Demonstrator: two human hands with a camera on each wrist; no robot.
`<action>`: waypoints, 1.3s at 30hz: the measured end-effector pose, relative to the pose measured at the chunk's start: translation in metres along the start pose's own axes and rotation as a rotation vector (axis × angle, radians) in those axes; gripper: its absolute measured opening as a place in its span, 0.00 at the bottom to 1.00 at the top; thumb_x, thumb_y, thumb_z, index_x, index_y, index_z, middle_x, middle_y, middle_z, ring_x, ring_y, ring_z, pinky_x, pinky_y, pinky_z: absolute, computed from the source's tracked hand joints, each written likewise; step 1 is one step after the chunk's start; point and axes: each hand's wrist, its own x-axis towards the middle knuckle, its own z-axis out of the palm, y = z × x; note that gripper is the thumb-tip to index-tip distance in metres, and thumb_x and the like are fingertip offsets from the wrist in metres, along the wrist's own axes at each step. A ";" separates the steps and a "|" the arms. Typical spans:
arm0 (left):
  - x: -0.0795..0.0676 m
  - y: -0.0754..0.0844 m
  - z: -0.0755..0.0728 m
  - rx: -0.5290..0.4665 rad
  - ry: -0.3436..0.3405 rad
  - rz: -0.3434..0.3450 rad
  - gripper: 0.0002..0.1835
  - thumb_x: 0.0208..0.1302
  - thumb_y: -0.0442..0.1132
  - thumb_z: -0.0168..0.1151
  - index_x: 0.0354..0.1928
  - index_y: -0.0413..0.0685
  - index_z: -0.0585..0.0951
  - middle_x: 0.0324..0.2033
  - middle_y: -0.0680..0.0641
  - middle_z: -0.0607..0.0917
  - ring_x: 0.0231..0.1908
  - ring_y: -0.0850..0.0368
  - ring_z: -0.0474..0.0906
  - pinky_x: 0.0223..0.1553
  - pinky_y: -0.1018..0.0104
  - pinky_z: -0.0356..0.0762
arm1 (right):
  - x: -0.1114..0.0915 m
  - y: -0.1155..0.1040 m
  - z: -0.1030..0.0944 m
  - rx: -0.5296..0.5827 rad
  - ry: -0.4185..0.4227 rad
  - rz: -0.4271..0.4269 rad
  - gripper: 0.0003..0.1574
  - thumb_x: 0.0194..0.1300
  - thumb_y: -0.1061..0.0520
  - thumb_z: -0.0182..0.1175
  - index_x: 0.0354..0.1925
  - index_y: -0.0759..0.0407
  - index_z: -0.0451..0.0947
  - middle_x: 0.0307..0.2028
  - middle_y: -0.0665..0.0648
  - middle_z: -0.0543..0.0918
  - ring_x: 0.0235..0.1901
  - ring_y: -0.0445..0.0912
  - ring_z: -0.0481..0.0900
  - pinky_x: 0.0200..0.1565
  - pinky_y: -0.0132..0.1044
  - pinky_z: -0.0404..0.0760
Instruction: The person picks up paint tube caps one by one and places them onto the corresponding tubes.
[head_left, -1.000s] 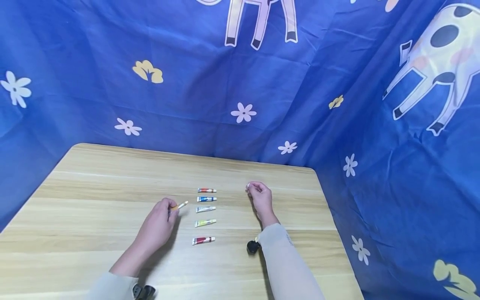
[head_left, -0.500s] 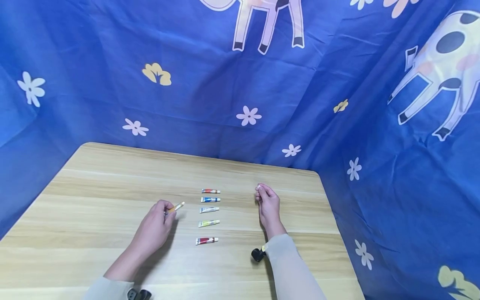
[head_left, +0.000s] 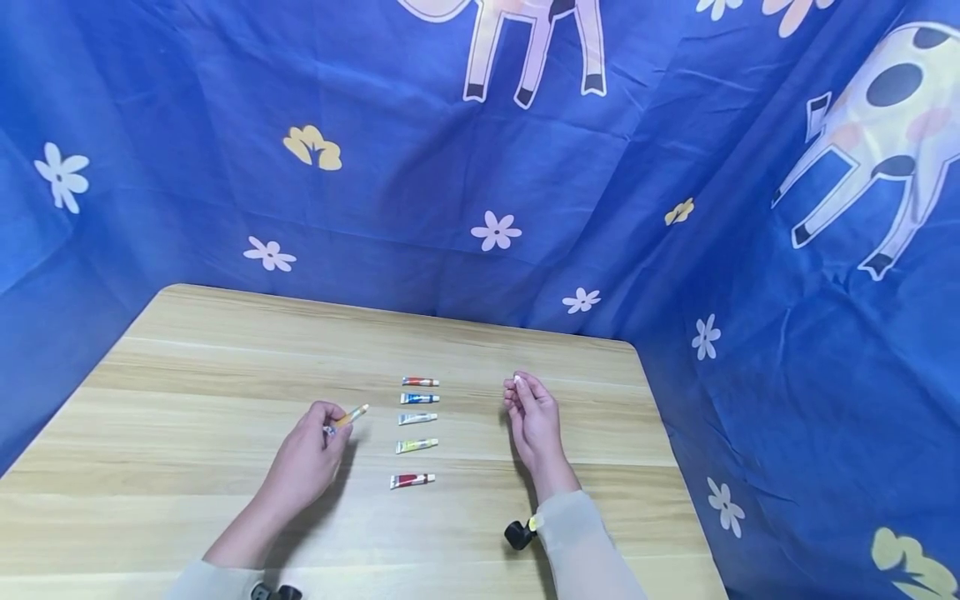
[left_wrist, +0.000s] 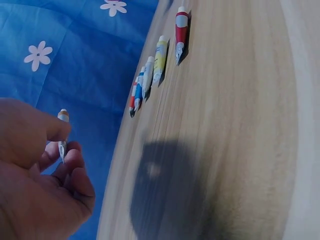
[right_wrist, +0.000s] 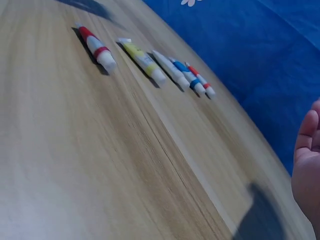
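Note:
My left hand (head_left: 303, 458) holds a small paint tube (head_left: 352, 415) with an orange band between thumb and fingers, above the table. In the left wrist view the tube (left_wrist: 63, 116) stands nearly upright, its white end up. To the right of the row of tubes, my right hand (head_left: 540, 425) pinches a tiny white piece (head_left: 517, 379) at thumb and index fingertip, too small to identify. Between the hands lie several paint tubes: orange-red (head_left: 420, 382), blue (head_left: 420, 399), whitish (head_left: 417, 418), yellow (head_left: 417, 446) and dark red (head_left: 412, 481), white caps facing right.
The light wood table (head_left: 187, 375) ends at a blue cloth backdrop (head_left: 390, 183) printed with flowers and cows, behind and on the right. A black wrist camera (head_left: 517, 534) sits at the right cuff.
My left hand with its tube has drawn slightly left, away from the row. My right hand has shifted right and turned a little. The row of tubes has stayed put; the head view shifted slightly.

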 end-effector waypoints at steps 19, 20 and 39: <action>-0.017 0.007 0.022 -0.151 -0.020 -0.018 0.14 0.76 0.37 0.68 0.58 0.44 0.77 0.30 0.49 0.80 0.28 0.64 0.73 0.25 0.69 0.77 | -0.033 0.018 0.004 -0.028 -0.044 0.016 0.14 0.74 0.70 0.63 0.43 0.52 0.89 0.38 0.47 0.90 0.36 0.36 0.85 0.44 0.25 0.85; -0.017 0.008 0.023 -0.154 -0.018 -0.012 0.14 0.76 0.36 0.68 0.57 0.43 0.77 0.30 0.49 0.80 0.28 0.64 0.73 0.25 0.69 0.77 | -0.035 0.019 0.004 -0.038 -0.053 0.014 0.14 0.74 0.70 0.63 0.42 0.51 0.89 0.37 0.47 0.90 0.36 0.36 0.85 0.44 0.25 0.86; -0.021 0.026 0.035 -0.162 -0.050 0.029 0.11 0.73 0.35 0.69 0.54 0.46 0.81 0.29 0.51 0.78 0.27 0.65 0.71 0.26 0.70 0.74 | -0.059 0.032 0.021 -0.304 -0.133 0.046 0.09 0.67 0.70 0.70 0.42 0.60 0.86 0.35 0.46 0.89 0.35 0.37 0.85 0.43 0.29 0.88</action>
